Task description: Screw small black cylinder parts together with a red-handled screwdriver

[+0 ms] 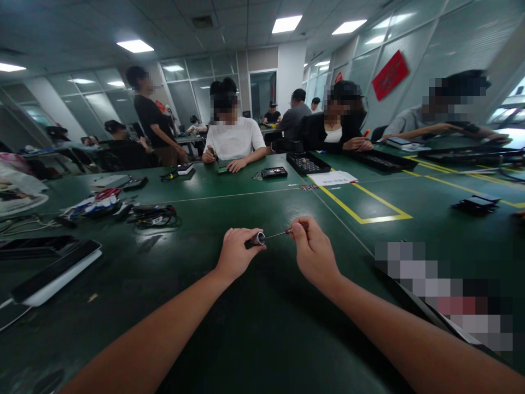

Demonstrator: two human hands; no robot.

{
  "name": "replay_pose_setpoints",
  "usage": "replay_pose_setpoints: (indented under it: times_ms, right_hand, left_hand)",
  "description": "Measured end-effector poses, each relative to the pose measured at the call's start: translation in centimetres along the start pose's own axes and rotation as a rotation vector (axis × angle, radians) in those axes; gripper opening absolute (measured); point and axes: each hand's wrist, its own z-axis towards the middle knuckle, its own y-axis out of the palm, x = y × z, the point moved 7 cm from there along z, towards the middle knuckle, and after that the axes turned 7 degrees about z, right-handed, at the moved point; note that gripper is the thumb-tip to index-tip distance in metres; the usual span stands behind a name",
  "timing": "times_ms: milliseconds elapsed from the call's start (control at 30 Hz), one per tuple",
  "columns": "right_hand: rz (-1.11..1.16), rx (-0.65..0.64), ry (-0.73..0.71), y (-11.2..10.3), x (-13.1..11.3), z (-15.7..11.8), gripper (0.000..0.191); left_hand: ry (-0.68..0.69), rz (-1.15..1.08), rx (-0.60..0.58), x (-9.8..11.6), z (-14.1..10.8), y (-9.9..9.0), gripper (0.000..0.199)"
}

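Note:
Above the green table, my left hand (238,253) is closed around a small cylindrical part (258,238) with a light metallic rim and a dark inside, its round end facing right. My right hand (312,249) grips the red handle of a thin screwdriver (288,231). The screwdriver's slim shaft points left, and its tip is at the round end of the cylinder. Whether the tip is inside or only touching the end is too small to tell.
Bundled cables (153,216) and a black-and-white device (57,273) lie on the left of the green table (229,339). Black trays (307,163), a paper sheet (333,178) and yellow tape marks are farther back. Several people sit across the table.

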Motion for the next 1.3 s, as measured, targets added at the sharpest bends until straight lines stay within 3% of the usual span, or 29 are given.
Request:
replay_pose_setpoints:
  times_ms: [800,1033,1167,1300]
  right_hand:
    - [-0.107,-0.007,0.009,0.1,0.3,0.2,0.022]
    - [-0.134,-0.031,-0.005,0.2,-0.2,0.1,0.02]
    - [-0.119,-0.027,-0.022,0.0,-0.4,0.2,0.019]
    - [-0.099,-0.017,-0.036,-0.2,-0.4,0.2,0.021]
  left_hand:
    - [-0.029,-0.007,-0.044,-0.6,0.0,0.4,0.038]
    - [-0.138,-0.321,0.103,-1.5,0.2,-0.1,0.033]
    - [-0.223,-0.563,0.061,-2.4,0.5,0.8,0.041]
    - [-0.35,-0.676,-0.014,-2.8,0.8,1.3,0.032]
